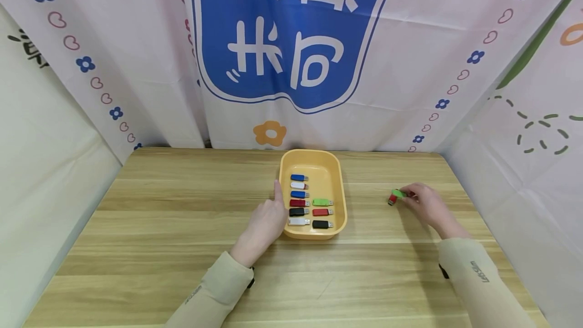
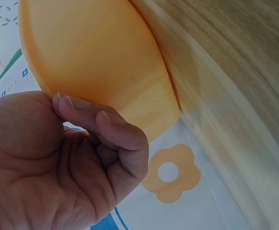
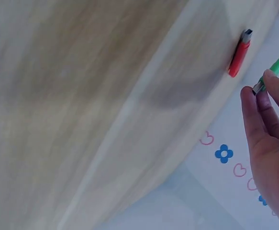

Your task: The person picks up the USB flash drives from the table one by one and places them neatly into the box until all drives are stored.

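Note:
A yellow plastic tray (image 1: 342, 186) stands near the middle of the wooden table. My left hand (image 1: 266, 219) rests at its left side, index finger stretched along the rim. In the left wrist view its other fingers (image 2: 129, 134) curl beside the tray's outer wall; whether they grip it is hidden. To the right of the tray, my right hand (image 1: 428, 204) pinches a green USB stick (image 3: 276, 65) between thumb and fingertips, its metal end toward the fingers. A red USB stick (image 3: 239, 56) lies on the table just beside that hand.
Inside the tray, USB sticks lie in two columns: blue, white, dark red, black and silver ones on the left, with a lime one (image 1: 322, 202), a red one (image 1: 322, 212) and a black one (image 1: 322, 224) on the right. Printed curtains (image 1: 237, 120) border the wooden table (image 1: 182, 206).

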A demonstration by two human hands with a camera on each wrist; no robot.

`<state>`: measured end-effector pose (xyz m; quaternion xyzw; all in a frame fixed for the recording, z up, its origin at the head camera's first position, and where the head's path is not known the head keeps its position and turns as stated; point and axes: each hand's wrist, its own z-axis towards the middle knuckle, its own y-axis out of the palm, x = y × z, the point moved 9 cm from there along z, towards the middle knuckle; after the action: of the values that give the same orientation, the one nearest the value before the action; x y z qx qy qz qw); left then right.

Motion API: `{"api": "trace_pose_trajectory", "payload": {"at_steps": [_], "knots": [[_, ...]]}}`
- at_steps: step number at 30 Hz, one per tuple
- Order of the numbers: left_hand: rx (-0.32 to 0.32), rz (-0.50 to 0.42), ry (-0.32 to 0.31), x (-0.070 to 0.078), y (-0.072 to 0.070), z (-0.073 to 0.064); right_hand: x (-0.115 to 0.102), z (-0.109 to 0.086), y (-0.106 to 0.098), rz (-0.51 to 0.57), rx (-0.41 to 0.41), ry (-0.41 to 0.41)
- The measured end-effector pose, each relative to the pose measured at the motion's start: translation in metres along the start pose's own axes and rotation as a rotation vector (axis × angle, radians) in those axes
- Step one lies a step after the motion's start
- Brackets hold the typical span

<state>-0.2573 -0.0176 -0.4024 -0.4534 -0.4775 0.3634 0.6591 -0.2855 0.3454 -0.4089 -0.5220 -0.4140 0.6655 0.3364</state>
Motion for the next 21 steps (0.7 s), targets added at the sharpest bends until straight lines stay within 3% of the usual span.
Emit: {"api": "trace_pose_trajectory", "payload": {"at_steps": [12, 21], "knots": [[0.024, 0.018, 0.016, 0.001, -0.001, 0.0, -0.026, 0.013, -0.001, 0.012, 0.015, -0.042], [0.005, 0.008, 0.007, 0.0, 0.0, 0.0, -0.04, 0.017, 0.001, 0.042, 0.008, -0.043]]}}
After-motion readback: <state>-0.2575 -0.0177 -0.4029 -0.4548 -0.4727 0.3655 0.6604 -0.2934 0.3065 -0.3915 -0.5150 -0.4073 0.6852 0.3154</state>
